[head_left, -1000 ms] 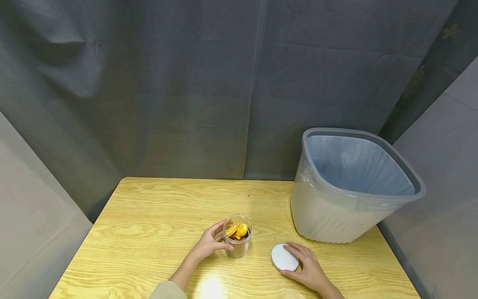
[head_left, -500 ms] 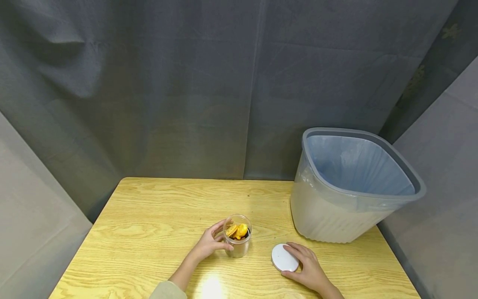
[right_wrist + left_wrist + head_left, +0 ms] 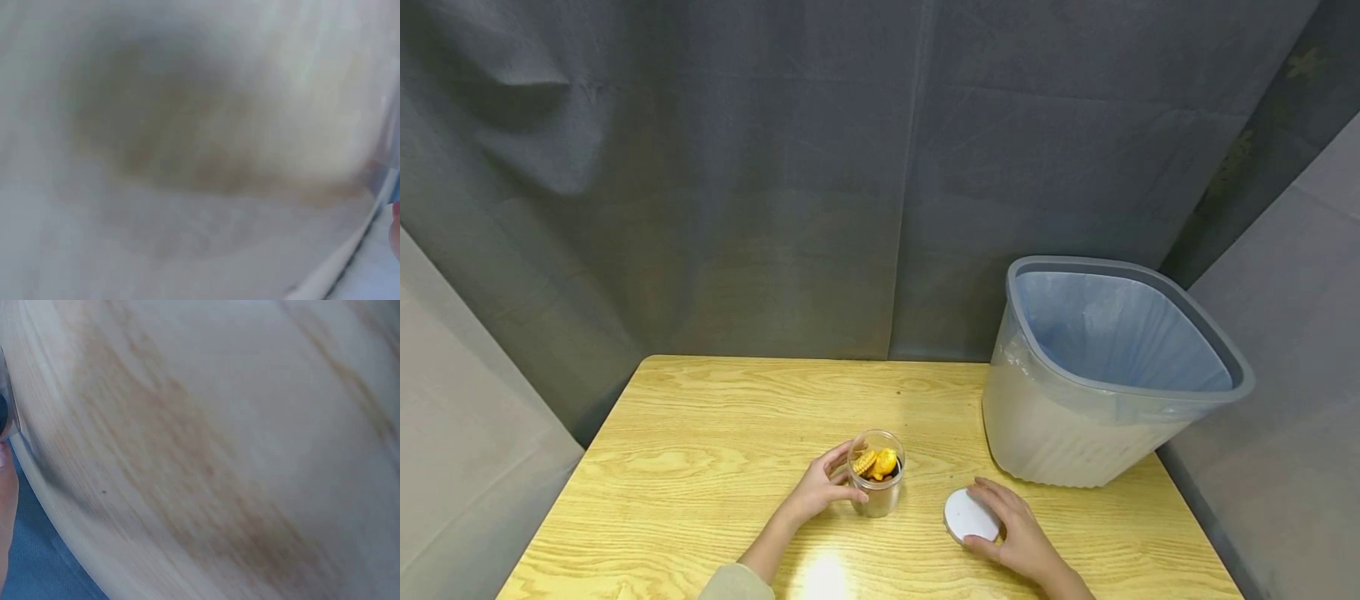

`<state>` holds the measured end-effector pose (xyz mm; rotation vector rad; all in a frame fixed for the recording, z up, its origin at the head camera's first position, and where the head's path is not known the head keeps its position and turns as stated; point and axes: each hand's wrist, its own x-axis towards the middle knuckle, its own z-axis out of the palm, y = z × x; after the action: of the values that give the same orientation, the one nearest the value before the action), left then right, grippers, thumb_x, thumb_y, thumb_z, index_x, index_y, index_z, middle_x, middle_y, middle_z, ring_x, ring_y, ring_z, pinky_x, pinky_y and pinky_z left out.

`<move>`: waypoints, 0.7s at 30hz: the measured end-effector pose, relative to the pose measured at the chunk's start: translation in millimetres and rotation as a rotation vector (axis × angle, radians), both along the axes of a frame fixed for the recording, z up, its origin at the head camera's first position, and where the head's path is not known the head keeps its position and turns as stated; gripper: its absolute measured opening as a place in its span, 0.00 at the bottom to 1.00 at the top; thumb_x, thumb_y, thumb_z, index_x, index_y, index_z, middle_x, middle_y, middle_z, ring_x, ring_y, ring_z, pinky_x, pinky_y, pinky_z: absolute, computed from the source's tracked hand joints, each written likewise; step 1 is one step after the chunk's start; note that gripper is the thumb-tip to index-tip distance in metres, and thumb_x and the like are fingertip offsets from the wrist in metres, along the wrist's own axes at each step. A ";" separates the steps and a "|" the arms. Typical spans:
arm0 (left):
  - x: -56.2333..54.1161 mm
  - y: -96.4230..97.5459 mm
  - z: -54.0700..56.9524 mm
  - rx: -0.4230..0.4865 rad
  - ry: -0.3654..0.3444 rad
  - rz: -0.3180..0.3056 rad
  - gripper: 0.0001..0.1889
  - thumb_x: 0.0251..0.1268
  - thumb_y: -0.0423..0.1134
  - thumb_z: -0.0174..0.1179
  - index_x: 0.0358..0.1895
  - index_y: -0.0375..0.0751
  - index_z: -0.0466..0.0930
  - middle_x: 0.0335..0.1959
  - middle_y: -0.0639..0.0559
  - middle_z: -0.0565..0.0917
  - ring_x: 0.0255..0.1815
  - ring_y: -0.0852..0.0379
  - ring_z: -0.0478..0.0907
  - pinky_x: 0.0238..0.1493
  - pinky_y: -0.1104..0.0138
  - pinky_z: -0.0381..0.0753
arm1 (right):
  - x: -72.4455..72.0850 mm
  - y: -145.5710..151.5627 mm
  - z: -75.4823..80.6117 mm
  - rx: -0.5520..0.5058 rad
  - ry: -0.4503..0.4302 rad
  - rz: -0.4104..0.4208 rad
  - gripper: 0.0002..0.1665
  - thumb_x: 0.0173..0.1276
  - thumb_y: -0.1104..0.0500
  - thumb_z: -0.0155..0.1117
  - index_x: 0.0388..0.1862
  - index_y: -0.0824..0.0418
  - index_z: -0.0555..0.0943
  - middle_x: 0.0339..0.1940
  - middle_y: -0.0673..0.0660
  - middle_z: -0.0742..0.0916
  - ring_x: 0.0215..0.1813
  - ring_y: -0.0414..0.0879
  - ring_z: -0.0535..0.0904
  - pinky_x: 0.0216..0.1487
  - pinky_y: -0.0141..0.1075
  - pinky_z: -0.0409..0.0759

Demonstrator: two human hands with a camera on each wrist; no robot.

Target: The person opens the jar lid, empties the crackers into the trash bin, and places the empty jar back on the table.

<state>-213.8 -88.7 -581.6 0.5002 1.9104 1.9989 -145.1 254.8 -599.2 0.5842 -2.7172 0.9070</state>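
Observation:
My left hand [image 3: 820, 490] holds a clear jar [image 3: 880, 500] from its left side, thumb in front and fingers behind. The jar stands upright and uncovered on the table, with a yellow corn-shaped piece [image 3: 865, 462] and another yellow lump [image 3: 884, 463] over dark contents. To the right, my right hand [image 3: 1015, 533] grips a round white lid [image 3: 968, 515] by its edge between thumb and fingers. At the left wrist view's edge, only a fingertip [image 3: 5, 481] and a sliver of the jar show. Blurred in the right wrist view, a fingertip [image 3: 395, 234] lies by a white surface.
A large translucent bin [image 3: 1075, 433] with a grey rim and a bluish liner stands on the table's right side, beyond the right hand. The wooden table [image 3: 715, 433] backs onto a dark grey curtain [image 3: 775, 183], with pale panels at both sides.
My right hand's fingers have shifted slightly up and away on the lid, which has barely moved. The left hand and the jar stay where they were.

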 end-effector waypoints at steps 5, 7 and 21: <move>-0.4 0.1 0.1 0.003 -0.003 -0.002 0.46 0.42 0.34 0.72 0.68 0.40 0.57 0.68 0.40 0.60 0.68 0.39 0.54 0.65 0.56 0.61 | -6.0 -7.0 19.6 0.002 0.079 0.032 0.38 0.49 0.45 0.72 0.58 0.58 0.74 0.61 0.58 0.75 0.60 0.58 0.68 0.53 0.62 0.66; -0.6 0.2 0.0 0.001 -0.006 -0.003 0.45 0.42 0.34 0.71 0.68 0.40 0.57 0.68 0.41 0.59 0.68 0.39 0.53 0.65 0.56 0.61 | -8.1 -9.8 28.4 0.010 0.092 0.039 0.37 0.51 0.46 0.71 0.59 0.58 0.73 0.61 0.58 0.74 0.60 0.57 0.68 0.53 0.62 0.66; -1.2 0.5 0.0 0.000 -0.014 -0.009 0.45 0.43 0.33 0.71 0.69 0.41 0.57 0.69 0.40 0.58 0.68 0.39 0.53 0.65 0.56 0.61 | -20.7 -19.1 84.8 0.058 0.191 0.113 0.36 0.55 0.49 0.68 0.63 0.54 0.69 0.61 0.59 0.74 0.60 0.56 0.69 0.53 0.61 0.68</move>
<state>-215.1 -88.2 -581.6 0.4926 1.8962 1.9916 -165.8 235.6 -514.4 0.7996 -2.5678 0.7573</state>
